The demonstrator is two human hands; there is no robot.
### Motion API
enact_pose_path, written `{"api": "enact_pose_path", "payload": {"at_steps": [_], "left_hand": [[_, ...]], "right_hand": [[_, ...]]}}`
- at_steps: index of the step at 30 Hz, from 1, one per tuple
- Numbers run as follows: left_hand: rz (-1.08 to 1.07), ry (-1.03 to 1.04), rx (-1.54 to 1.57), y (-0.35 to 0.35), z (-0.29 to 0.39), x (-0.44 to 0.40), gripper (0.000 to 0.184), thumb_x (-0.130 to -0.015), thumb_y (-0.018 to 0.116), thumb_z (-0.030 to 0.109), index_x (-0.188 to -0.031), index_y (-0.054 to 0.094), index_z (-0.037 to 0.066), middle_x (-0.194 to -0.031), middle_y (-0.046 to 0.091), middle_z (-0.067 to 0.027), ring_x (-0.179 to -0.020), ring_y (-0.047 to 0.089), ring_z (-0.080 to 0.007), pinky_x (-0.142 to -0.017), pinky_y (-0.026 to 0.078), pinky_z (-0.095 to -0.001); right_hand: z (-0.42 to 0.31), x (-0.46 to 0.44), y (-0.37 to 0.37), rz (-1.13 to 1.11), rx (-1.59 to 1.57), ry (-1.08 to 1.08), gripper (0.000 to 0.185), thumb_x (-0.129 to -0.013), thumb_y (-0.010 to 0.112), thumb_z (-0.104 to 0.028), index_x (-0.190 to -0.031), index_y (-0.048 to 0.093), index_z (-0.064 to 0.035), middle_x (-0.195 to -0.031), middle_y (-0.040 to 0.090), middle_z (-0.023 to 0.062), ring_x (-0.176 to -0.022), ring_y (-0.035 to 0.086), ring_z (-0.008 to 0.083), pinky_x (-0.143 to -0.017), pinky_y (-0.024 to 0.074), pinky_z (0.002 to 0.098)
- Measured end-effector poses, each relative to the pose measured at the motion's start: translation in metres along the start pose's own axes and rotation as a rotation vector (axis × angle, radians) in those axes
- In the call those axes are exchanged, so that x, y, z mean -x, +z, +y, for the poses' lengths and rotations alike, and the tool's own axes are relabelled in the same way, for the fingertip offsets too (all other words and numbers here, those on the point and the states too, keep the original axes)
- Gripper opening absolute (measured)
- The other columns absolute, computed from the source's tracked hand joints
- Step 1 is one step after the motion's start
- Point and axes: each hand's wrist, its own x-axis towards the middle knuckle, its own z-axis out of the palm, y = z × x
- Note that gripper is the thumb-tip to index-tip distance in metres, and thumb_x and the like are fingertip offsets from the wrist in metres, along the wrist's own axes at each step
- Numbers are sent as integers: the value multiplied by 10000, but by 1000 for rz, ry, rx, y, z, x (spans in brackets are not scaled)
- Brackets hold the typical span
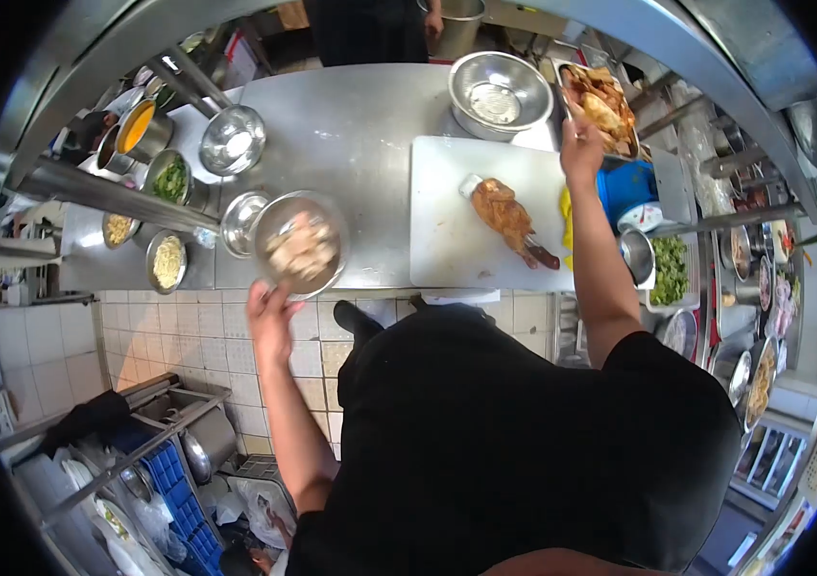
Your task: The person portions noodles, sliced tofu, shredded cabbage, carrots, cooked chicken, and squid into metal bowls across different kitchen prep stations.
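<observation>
My left hand [272,312] grips the near rim of a metal bowl [330,274] that holds pale pieces of meat [301,246], slightly blurred. My right hand [581,144] is at the near left edge of a metal tray [631,154] of browned meat pieces [600,104]; its fingers are bent, and what they grip there is too small to make out. Between my hands, a browned roast bird piece [503,216] lies on a white cutting board [442,206]. A steel colander [495,91] stands behind the board.
Metal bowls [233,140] [243,223] stand on the steel table [360,115] at left, beside containers of greens [170,180] and orange liquid [138,127]. At right are a blue item [627,187] and a tub of chopped greens [670,271]. Another person [370,34] stands across the table.
</observation>
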Motion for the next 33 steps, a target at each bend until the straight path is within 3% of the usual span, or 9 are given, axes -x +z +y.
{"api": "enact_pose_path", "payload": {"at_steps": [6,9,13,16,18,24,28,31,33], "left_hand": [[190,77,-7,-124,-10,46,118,-882,637,77,-985,581,95,-906,638,-13,-688,571,-68,-587,489,-208],[232,86,7,-127,-3,55,106,-891,628,77,-983,582,100,-898,639,-9,-680,569,-65,-584,484,-205],[197,99,76,-119,3,44,97,-898,619,76,-983,579,100,-880,646,-8,-674,584,-57,-579,497,-187],[158,88,85,-102,7,43,93,-898,619,80,-977,573,99,-878,649,-4,-667,592,-51,-577,505,-171],[161,74,92,-96,7,50,95,-895,625,83,-973,572,99,-875,649,-3,-665,592,-50,-578,505,-170],[169,46,124,-88,5,65,108,-897,619,64,-984,559,84,-904,650,-35,-683,613,-79,-569,530,-197],[181,89,143,-90,5,76,105,-898,614,60,-986,559,77,-916,652,-44,-682,614,-79,-564,533,-202],[198,112,131,-96,8,96,119,-898,613,60,-1001,556,75,-926,645,-36,-687,613,-77,-568,532,-201],[245,141,140,-97,10,113,142,-894,617,61,-1018,550,76,-927,636,-24,-698,604,-75,-566,519,-196]], "right_hand": [[110,91,-44,-584,823,-104,560,-810,612,-260,-1326,467,-98,-1258,506,256,-1108,544,416,-960,438,480],[64,97,-48,-625,868,245,782,-819,598,-295,-1490,198,-264,-1491,228,246,-1226,470,439,-975,428,518],[84,62,-42,-565,696,499,612,-851,544,-277,-1434,360,-253,-1427,390,235,-1192,504,437,-961,443,507],[126,41,-42,-520,560,196,434,-846,559,-223,-1275,570,-157,-1139,631,211,-1011,635,352,-853,510,428],[59,42,-73,-402,-28,237,278,-849,548,-113,-1092,664,-49,-872,694,132,-849,670,223,-748,526,328],[-79,32,-49,-549,-679,132,275,-862,502,-19,-1101,628,25,-973,651,72,-856,613,137,-755,493,262],[-147,23,19,-617,-569,1,301,-841,551,-59,-1123,638,3,-969,679,100,-867,627,153,-772,495,272],[-159,18,77,-685,-113,-363,342,-811,547,-121,-1131,635,-41,-963,685,176,-936,658,296,-829,508,353],[-142,23,129,-991,223,-352,428,-828,527,-131,-1247,579,-65,-1200,584,234,-1046,602,377,-883,496,422]]}}
